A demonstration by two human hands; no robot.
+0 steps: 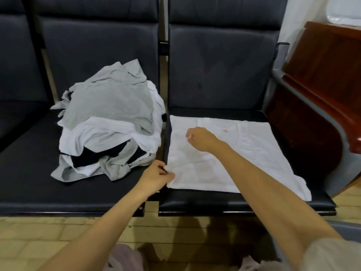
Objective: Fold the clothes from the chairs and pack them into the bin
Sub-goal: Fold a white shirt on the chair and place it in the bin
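Left hand (156, 176), low and central, pinches the near-left corner of the flat white cloth garment (224, 167) spread on the black padded chair seat (244, 201) at centre right, while the right hand (201, 138), fingers curled, pinches its middle.

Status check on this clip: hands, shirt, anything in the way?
Left hand pinches white shirt at its near left corner; right hand pinches it mid-cloth. Shirt flat on right seat. Unfolded pile on left seat. No bin in view.

Arms outstretched, left hand (157, 176) and right hand (202, 138) each pinching white shirt (244, 163)
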